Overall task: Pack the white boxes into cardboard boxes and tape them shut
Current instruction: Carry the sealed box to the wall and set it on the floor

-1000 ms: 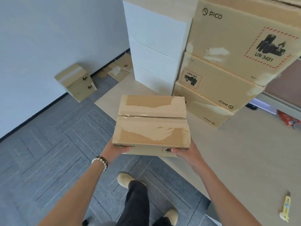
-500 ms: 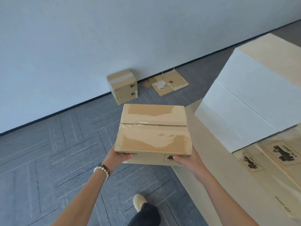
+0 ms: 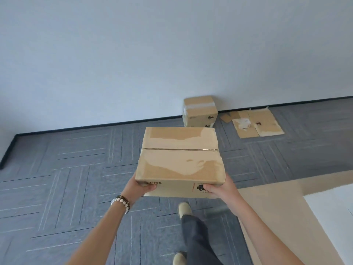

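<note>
Taped cardboard box (image 3: 180, 161) is in the air in front of me, over the grey carpet (image 3: 66, 178). My left hand (image 3: 140, 188) and right hand (image 3: 219, 190) each grip a near bottom corner. Another sealed box (image 3: 199, 110) sits against the wall (image 3: 152, 54), flattened cardboard (image 3: 256, 122) beside it.
</note>
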The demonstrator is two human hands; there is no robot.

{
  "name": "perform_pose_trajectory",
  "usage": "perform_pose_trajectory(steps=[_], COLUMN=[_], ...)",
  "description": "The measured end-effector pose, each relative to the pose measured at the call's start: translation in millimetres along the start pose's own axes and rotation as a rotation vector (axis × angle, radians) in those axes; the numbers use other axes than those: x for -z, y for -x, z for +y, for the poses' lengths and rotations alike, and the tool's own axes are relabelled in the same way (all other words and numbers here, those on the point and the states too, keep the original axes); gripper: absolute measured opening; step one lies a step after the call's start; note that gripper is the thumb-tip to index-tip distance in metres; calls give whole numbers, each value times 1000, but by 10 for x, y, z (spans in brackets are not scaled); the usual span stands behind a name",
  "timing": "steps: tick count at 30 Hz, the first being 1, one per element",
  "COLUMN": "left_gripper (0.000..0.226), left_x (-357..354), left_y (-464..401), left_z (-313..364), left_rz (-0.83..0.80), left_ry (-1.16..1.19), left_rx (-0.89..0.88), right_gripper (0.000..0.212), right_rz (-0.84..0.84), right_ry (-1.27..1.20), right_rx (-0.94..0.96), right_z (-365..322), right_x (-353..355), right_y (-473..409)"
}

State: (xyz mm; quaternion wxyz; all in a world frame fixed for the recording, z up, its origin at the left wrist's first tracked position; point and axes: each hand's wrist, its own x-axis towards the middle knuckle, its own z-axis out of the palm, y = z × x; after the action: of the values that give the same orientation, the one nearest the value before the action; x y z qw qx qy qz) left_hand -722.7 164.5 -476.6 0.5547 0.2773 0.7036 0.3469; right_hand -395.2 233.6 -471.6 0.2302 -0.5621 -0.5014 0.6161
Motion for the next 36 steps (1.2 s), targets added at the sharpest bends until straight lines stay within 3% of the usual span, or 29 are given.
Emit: perform_pose_trajectory(steps=[4, 9, 21, 30, 36], left_gripper=[70, 54, 64, 63, 67], left_x=[400, 863, 1960, 2591, 2919], left_y=[-282, -870, -2874, -4351, -5067], left_z=[154, 447, 1253, 1232, 875], left_rz=[60, 143, 212, 169, 122], left_ry=[7, 32, 127, 133, 155], left_rx=[3, 4, 120, 85, 158], right_gripper=[64, 58, 67, 58, 55], right_rz=[-83, -160, -239, -175, -153], right_ry=[-7, -12, 13, -3, -12], right_rx=[-20, -23, -99, -127, -165], right_z=[-325, -782, -1767, -1868, -1650], right_x=[-299, -671, -1456, -2079, -2511], right_y=[-572, -1458, -3811, -5017, -5575])
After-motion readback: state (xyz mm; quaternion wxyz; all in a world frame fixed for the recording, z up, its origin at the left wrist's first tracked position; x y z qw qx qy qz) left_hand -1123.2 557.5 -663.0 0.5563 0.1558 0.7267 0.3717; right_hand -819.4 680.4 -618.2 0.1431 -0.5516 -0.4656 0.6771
